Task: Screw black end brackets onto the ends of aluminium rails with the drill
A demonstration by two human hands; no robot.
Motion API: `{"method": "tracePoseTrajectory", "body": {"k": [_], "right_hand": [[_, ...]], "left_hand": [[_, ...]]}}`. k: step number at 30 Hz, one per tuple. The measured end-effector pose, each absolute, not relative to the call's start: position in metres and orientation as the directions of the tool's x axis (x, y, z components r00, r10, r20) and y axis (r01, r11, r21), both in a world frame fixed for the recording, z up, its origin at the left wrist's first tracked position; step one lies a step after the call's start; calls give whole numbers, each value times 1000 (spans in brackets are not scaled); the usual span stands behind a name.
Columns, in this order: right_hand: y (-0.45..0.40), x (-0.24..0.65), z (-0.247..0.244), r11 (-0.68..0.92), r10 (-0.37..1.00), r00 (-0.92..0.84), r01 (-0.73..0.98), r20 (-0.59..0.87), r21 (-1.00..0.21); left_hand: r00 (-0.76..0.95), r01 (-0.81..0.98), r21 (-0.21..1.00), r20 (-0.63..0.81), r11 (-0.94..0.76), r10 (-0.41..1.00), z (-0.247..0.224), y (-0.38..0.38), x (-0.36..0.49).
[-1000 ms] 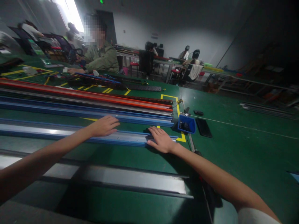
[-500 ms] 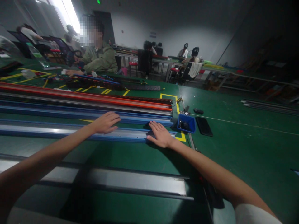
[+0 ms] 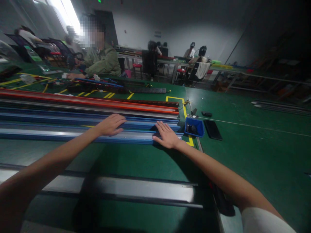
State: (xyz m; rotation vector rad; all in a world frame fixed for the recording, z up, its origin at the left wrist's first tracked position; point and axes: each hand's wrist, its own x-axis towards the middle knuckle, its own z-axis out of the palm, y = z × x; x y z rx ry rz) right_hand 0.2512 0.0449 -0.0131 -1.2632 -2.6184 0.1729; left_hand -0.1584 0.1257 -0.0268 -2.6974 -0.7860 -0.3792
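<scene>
Long blue rail with a shiny silver middle (image 3: pixel 137 136), flat on the green table (image 3: pixel 145 161), right under both hands. Left hand (image 3: pixel 111 125) palm down over this rail, fingers close together and a bit bent, thumb a little apart. Right hand (image 3: pixel 167 135) palm down near the right end of the same rail, fingers a little spread, thumb stuck out to the left. Tips of both hands out over the far blue rail (image 3: pixel 148 124), too hard to tell if touching it. Both blue rails side by side, very near each other. Just past them, a row with bright orange-red rails (image 3: pixel 109 102). Nearer the camera, well apart from the blue ones, a wide silver rail (image 3: pixel 150 191) with dark edges. Past the right ends of the blue rails, a small blue bin (image 3: pixel 200 130) with dark bits inside. Just right of the bin, a flat black thing like a phone (image 3: pixel 213 129), with a small black thing (image 3: pixel 206 114) behind. Yellow tape (image 3: pixel 184 108) on the table near the bin. Farther back, a long power strip (image 3: pixel 156 91), and a person in a green jacket (image 3: pixel 105 63) beside some wires (image 3: pixel 97 82).
</scene>
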Motion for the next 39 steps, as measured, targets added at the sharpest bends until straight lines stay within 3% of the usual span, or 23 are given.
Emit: {"method": "tracePoseTrajectory", "body": {"k": [9, 23, 39], "right_hand": [[51, 248, -12, 601, 799, -580, 775, 158, -196], [68, 242, -15, 583, 812, -556, 785, 178, -210], [82, 239, -19, 543, 837, -506, 812, 208, -212]], "left_hand": [[816, 564, -239, 307, -790, 489, -26, 136, -158], [757, 628, -159, 352, -762, 551, -23, 147, -162], [777, 611, -198, 336, -766, 532, -20, 160, -162]]}}
